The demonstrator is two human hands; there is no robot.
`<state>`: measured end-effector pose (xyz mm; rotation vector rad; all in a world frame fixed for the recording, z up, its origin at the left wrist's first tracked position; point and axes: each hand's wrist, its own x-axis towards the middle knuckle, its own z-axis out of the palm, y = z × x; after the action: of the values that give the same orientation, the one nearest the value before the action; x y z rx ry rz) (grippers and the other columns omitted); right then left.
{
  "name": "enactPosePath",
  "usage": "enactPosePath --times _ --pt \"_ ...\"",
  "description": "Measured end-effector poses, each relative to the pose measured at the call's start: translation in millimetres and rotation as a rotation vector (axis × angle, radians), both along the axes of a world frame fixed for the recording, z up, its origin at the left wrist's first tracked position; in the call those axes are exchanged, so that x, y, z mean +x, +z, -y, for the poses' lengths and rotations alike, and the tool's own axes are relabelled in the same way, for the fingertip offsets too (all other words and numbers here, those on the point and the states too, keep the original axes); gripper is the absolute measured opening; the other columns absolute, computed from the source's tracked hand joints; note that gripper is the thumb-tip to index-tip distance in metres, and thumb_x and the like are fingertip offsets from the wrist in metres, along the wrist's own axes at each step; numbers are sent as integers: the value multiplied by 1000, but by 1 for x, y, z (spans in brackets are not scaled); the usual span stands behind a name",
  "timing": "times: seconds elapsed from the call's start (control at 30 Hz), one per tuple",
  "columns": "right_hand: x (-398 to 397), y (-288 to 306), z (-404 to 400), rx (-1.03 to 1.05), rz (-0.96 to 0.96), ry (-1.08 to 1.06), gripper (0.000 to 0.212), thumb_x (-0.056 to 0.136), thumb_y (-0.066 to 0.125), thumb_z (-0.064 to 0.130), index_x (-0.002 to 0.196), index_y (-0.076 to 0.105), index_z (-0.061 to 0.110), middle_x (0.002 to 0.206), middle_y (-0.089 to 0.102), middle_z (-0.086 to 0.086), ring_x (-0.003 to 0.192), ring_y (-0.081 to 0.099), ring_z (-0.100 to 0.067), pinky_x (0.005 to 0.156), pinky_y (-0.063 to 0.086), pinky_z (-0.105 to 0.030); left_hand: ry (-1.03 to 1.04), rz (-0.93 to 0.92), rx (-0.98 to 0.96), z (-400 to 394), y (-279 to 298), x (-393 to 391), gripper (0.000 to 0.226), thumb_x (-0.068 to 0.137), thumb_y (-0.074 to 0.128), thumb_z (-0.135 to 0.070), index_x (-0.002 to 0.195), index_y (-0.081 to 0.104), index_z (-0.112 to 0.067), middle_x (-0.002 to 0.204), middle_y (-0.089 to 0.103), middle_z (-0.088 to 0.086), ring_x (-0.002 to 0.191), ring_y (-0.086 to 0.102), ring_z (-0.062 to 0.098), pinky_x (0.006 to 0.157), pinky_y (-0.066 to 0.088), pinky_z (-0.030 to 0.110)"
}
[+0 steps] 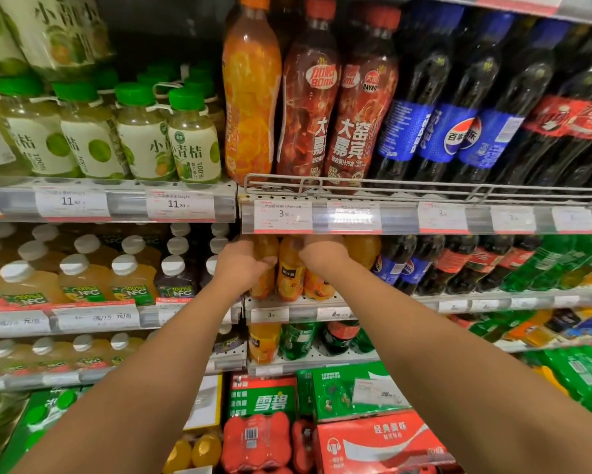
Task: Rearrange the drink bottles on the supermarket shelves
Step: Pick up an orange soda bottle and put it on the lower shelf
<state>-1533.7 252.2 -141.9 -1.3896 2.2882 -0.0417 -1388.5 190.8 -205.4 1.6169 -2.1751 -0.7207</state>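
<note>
Both arms are extended to the second shelf (322,304), just beneath the row of price tags (282,216) on the shelf edge above. The left hand (241,265) is wrapped around the upper part of an orange drink bottle (265,268), fingers curled about its body. That bottle is held roughly upright, long axis vertical, neck pointing up behind the price strip, where its cap is hidden. It stands at the left end of a small group of orange bottles. The right hand (323,256) is placed over the top of a neighbouring orange bottle (317,285); its fingers are hidden behind the hand and the shelf edge, so how tightly it is closed cannot be told. Between the two hands a third orange bottle (289,271) is seen upright, its dark label facing outward.

To the right on the same shelf, cola bottles with blue labels (395,265) are seen leaning back, then red-labelled cola (455,265) and green soda bottles (558,261). On the shelf above, a tall orange bottle (252,97) and dark red bottles (363,107) are stood upright behind a wire rail (424,189).
</note>
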Motion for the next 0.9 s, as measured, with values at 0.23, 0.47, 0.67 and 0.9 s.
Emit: enactPosePath --times 0.23,0.47,0.67,0.9 --pt "-1 -2 3 36 20 1 31 106 35 9 76 40 15 75 45 -4 62 42 -20 71 43 -33 -49 -11 -27 -6 -1 9 61 85 78 -47 130 58 -10 122 68 13 112 64 33 77 45 32" --pt "2 -1 2 -1 9 -12 29 106 37 11 77 41 16 78 47 -5 84 55 -28 77 47 -35 -24 -51 -14 -10 -5 12 65 84 78 -46 134 54 -12 122 68 13 109 65 34 86 55 41" --pt "0 -3 0 -94 -72 33 18 104 41 12 88 48 14 81 48 -4 76 53 -24 64 44 -32 -35 -62 -13 -14 -4 12 66 85 77 -46 135 52 -11 125 64 15 113 63 35 90 56 44" --pt "1 -9 0 -169 -137 31 11 106 45 22 98 50 17 80 48 -3 60 43 -17 50 35 -27 -65 -80 -10 -13 -4 16 69 86 76 -47 140 48 -13 128 64 14 117 61 35 95 54 48"
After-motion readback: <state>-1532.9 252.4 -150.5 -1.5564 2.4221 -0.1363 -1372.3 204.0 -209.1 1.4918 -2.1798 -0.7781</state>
